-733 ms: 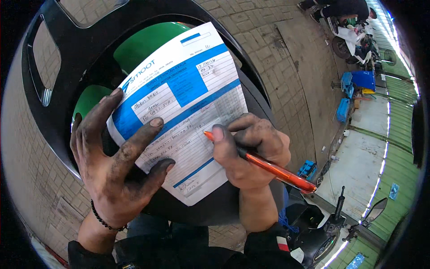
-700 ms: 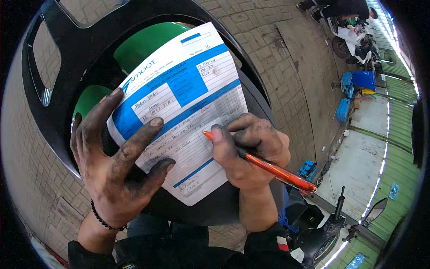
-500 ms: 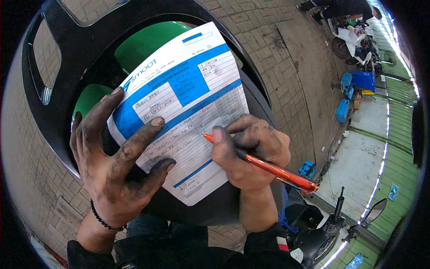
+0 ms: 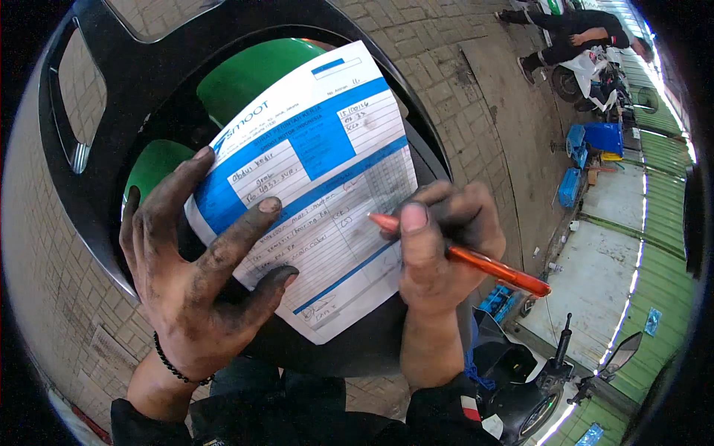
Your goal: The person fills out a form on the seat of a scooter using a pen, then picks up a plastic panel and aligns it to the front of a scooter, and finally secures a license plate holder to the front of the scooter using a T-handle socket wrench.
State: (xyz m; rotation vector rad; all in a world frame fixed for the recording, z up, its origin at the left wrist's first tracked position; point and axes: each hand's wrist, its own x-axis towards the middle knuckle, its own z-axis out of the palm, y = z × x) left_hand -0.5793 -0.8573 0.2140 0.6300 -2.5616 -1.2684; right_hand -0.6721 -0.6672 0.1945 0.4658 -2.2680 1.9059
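Brick-paved floor (image 4: pixel 483 149) and a green corrugated wall (image 4: pixel 669 230) enclose the site, with blue bins (image 4: pixel 601 137) along the wall and a second person (image 4: pixel 584 36), in dark clothing, beside a white-bodied motorcycle (image 4: pixel 595 78). A printed form (image 4: pixel 327 197), white with blue bands, lies between the hands on a dark padded surface (image 4: pixel 327 363). Left hand (image 4: pixel 197 279): open, fingers spread, fingertips resting on the form's left side; a beaded bracelet (image 4: pixel 175 366) circles the wrist. Right hand (image 4: pixel 450 245): closed in a writing grip on an orange pen (image 4: pixel 502 273), over the form's right side. Change noted: a fraction of a second earlier the tip sat close to the handwritten bracketed marks; it is now to the right of them, leaving the lower mark in full view. Judged from this, that short entry appears complete. Whether the tip touches the paper cannot be told. Pen's long axis runs slantwise, tip toward the upper left, rear end toward the lower right. The form lies askew, its heading toward the upper left and its ruled lines rising to the right.
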